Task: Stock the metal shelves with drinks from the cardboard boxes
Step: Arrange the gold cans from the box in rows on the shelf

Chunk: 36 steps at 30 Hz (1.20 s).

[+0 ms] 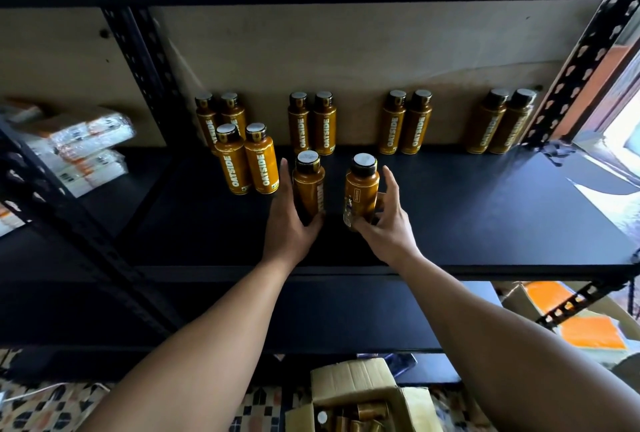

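One wide-angle view, worn on the head, faces forward and down into the black shelf (467, 223) from near. The shelf's front edge crosses just below mid-frame; its back panel (346, 50) rises behind. Below the front edge, floor (52, 404) and a cardboard box (356, 383) show.

Four pairs of bottles are ranged along the back of the shelf (485, 217), against the rear panel (346, 50): a far-left pair (232, 109), a centre-left pair (325, 126), a centre-right pair (417, 126) and a far-right pair (488, 126). Each pair is stood side by side and set apart from the next. A second pair (261, 165) is stood directly before the far-left pair.

Before the centre-left pair, two bottles are held upright and apart from each other: the left front bottle (308, 185) in the left grip (287, 223), the right front bottle (362, 189) in the right grip (384, 223). Whether they rest on the shelf cannot be told.

Packets (79, 147) are stacked on the neighbouring shelf to the left, beyond an upright post (138, 61). A lower shelf (346, 314) lies beneath, and before it an opened cardboard box (353, 379) is set on the floor (52, 404).
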Motion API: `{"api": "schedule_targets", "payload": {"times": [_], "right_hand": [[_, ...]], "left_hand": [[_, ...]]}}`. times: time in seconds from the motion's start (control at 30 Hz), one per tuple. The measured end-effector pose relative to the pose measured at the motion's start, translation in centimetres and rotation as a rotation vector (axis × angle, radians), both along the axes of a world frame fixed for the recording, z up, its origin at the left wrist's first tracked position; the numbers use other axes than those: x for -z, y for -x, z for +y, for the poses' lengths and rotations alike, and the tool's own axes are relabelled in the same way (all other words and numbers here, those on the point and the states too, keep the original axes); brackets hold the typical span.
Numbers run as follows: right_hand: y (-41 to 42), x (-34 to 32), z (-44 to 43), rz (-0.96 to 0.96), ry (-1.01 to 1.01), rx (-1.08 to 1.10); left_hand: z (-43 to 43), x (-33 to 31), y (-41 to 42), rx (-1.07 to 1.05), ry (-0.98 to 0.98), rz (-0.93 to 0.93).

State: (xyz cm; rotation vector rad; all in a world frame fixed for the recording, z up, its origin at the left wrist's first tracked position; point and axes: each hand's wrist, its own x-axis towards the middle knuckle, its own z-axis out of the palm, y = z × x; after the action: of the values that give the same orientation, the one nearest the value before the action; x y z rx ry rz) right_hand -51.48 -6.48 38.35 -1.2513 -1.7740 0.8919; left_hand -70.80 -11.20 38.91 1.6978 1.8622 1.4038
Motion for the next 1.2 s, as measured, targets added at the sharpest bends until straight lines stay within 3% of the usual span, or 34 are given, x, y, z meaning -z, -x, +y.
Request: {"api": "schedule_targets", "payload": {"times": [1.2], "right_hand": [[0.55,0.16,0.08,0.012,-0.028,0.002]], "left_hand": [[-0.48,0.1,-0.1,0.115,0.076,0.087]]}}
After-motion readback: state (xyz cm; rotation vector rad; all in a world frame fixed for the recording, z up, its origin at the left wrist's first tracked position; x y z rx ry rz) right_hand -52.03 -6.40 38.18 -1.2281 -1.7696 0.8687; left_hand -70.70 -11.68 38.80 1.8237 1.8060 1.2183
